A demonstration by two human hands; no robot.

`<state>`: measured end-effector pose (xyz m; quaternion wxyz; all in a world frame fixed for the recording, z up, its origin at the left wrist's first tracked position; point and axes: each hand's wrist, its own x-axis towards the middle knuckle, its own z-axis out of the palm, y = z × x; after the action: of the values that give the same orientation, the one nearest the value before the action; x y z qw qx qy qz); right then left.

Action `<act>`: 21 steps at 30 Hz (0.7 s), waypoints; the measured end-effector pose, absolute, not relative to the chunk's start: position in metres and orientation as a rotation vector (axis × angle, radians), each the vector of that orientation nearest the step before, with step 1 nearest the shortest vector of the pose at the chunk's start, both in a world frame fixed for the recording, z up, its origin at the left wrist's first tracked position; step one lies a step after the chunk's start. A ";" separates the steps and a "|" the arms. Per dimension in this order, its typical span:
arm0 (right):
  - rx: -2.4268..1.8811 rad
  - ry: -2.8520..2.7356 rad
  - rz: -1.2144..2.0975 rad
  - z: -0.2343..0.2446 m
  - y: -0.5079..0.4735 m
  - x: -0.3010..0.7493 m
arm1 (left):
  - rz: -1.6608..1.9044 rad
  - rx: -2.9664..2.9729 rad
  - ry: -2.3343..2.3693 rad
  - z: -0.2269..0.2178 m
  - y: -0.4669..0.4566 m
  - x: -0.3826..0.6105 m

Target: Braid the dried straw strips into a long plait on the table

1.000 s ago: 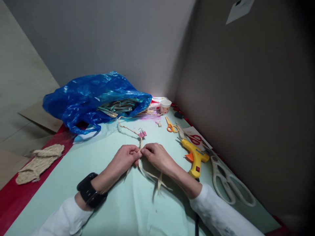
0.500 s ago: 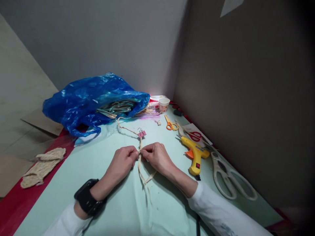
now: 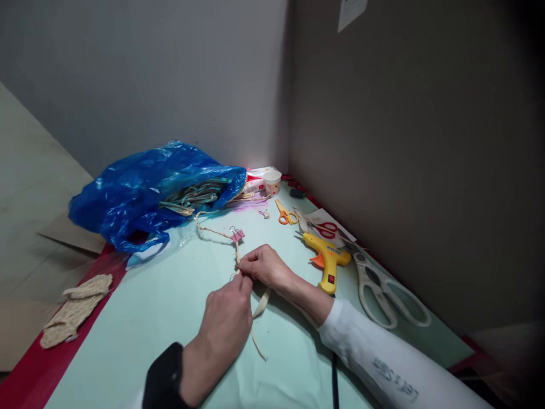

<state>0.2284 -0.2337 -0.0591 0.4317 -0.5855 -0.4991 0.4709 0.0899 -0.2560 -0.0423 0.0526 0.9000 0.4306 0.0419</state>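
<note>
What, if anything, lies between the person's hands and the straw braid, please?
Nothing visible does: the left hand and the right hand both pinch the straw braid, just on the person's side of the pink clip.

thin tan braided straw cord (image 3: 237, 257), pink-clipped, loose strip ends trailing across the pale green table

Both hands meet near the middle of the green table (image 3: 140, 307). The right hand (image 3: 264, 266) and left hand (image 3: 227, 324) pinch a straw cord (image 3: 212, 230) just below a pink clip (image 3: 237, 234). Loose strips (image 3: 260, 307) trail nearward. A yellow glue gun (image 3: 327, 261) lies just right; a blue bag (image 3: 145, 190) lies far left.
</note>
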 end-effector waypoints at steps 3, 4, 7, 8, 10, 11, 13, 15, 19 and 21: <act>-1.443 -1.221 1.210 -0.059 -0.234 0.230 | 0.522 2.488 1.329 -0.029 -0.239 0.074; -1.430 -1.217 1.223 -0.058 -0.234 0.230 | 0.678 2.374 1.425 -0.025 -0.230 0.070; -1.372 -1.213 1.267 -0.054 -0.236 0.231 | 0.610 1.844 1.269 -0.022 -0.205 0.067; -1.345 -1.215 1.287 -0.052 -0.238 0.231 | 0.544 1.779 1.186 -0.023 -0.199 0.069; -1.296 -1.216 1.326 -0.047 -0.240 0.232 | 0.425 1.605 0.988 -0.027 -0.191 0.073; -1.279 -1.214 1.343 -0.044 -0.241 0.232 | 0.387 1.529 0.912 -0.028 -0.189 0.075; -1.264 -1.203 1.366 -0.040 -0.243 0.232 | 0.332 1.372 0.805 -0.030 -0.188 0.078; -1.260 -1.192 1.382 -0.038 -0.243 0.233 | 0.314 1.312 0.800 -0.031 -0.189 0.080; -1.280 -1.192 1.408 -0.040 -0.240 0.234 | 0.391 1.332 0.889 -0.038 -0.193 0.084; -1.306 -1.198 1.401 -0.042 -0.240 0.234 | 0.463 1.338 0.929 -0.043 -0.195 0.085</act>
<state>0.2341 -0.2397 -0.0421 0.4270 -0.5226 -0.4796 0.5608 0.0854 -0.1948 -0.0428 0.6625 0.5917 0.4111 0.2050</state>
